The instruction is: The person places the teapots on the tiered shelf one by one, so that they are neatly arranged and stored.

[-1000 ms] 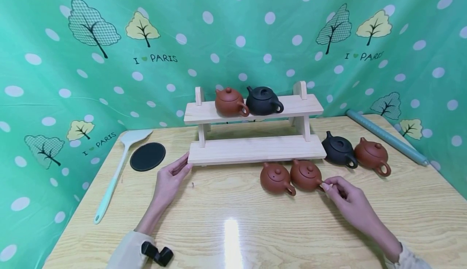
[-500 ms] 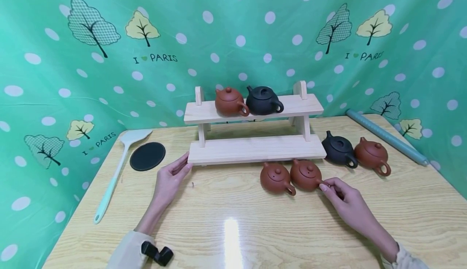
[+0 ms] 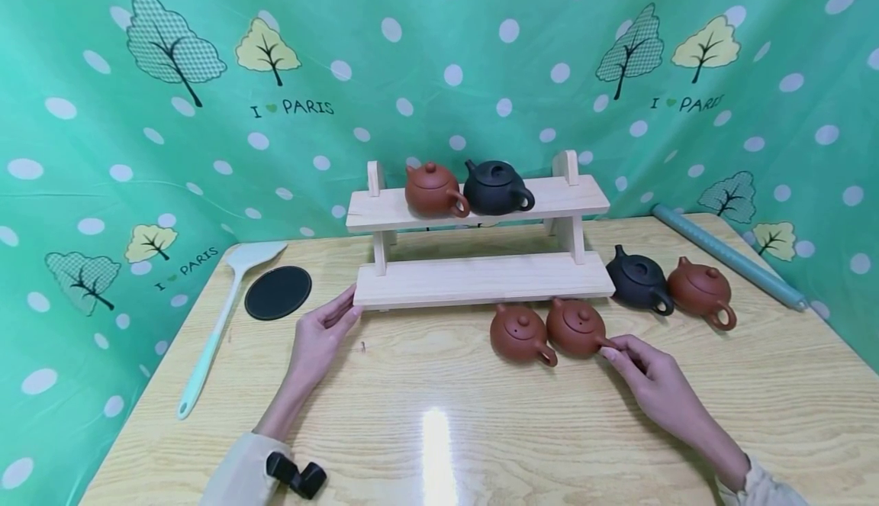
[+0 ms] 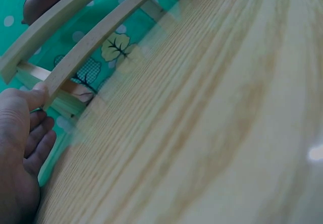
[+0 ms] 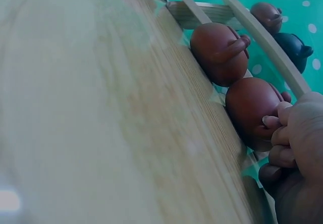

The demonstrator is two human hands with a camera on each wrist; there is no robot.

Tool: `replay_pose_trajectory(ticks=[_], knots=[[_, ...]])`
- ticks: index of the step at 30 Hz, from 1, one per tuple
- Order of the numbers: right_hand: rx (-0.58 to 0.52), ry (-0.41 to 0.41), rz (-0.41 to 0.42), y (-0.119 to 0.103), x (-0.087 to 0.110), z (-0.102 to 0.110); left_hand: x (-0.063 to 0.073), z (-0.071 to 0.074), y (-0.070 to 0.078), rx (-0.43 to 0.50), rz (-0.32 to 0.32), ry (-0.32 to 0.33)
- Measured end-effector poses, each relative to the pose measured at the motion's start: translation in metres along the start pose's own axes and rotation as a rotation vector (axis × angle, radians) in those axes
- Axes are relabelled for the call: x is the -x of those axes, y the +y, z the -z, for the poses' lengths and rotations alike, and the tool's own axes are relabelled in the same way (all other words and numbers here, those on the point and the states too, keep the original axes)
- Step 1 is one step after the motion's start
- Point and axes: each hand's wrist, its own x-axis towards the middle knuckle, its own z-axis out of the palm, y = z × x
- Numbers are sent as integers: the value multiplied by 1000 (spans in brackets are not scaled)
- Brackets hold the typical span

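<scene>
My left hand [image 3: 319, 342] grips the left end of a two-tier wooden display shelf [image 3: 481, 281], thumb against the front edge of the lower board in the left wrist view. My right hand [image 3: 659, 384] pinches the handle of a reddish-brown teapot [image 3: 575, 328], which stands on the table before the shelf's right part. Its handle is partly hidden by my fingers. Close on its left stands a second brown teapot [image 3: 519, 334], handle toward me. On the upper board sit a brown teapot [image 3: 431, 191] and a black teapot [image 3: 493, 189], side by side.
Right of the shelf stand another black teapot [image 3: 639, 281] and another brown teapot [image 3: 700, 291]. A teal roll [image 3: 728, 256] lies behind them. On the left are a pale green spatula [image 3: 220, 323] and a black round mat [image 3: 278, 293]. A polka-dot cloth [image 3: 426, 56] hangs behind.
My right hand's fingers have settled around the brown teapot's handle, with a slight shift of the hand. The left hand, shelf and teapots look the same.
</scene>
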Motion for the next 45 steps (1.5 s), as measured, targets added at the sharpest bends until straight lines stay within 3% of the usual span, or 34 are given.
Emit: replay_pose_trajectory(ticks=[22, 45], knots=[[-13, 97, 61, 2, 4, -4, 0, 0, 2, 17, 13, -5], [-65, 218, 166, -6, -11, 5, 1, 0, 2, 21, 18, 0]])
